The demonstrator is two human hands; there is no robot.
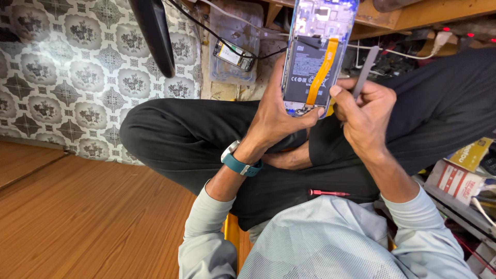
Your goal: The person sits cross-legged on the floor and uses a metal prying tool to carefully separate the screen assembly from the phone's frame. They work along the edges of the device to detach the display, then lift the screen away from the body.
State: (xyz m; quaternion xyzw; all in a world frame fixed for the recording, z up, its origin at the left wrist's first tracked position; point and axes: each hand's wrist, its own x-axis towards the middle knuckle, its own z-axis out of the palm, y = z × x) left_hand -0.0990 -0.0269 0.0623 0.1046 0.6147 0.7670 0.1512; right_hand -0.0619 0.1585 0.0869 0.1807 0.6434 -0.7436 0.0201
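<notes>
My left hand (pixel 276 116) grips the lower end of an opened smartphone (pixel 316 51), its back cover off, showing a black battery and an orange flex cable running down it. My right hand (pixel 364 111) holds a thin grey metal tool (pixel 365 72) beside the phone's right edge, its thumb touching the phone's lower corner. A teal-strapped watch (pixel 238 161) sits on my left wrist. I sit cross-legged in black trousers, both hands raised above my lap.
A red-handled screwdriver (pixel 328 193) lies on my lap. Another opened phone (pixel 233 55) rests in a clear plastic tray (pixel 249 26) ahead. A patterned mat (pixel 67 72) covers the floor at left, wooden flooring (pixel 77 217) below. Boxes (pixel 462 178) and cables crowd the right.
</notes>
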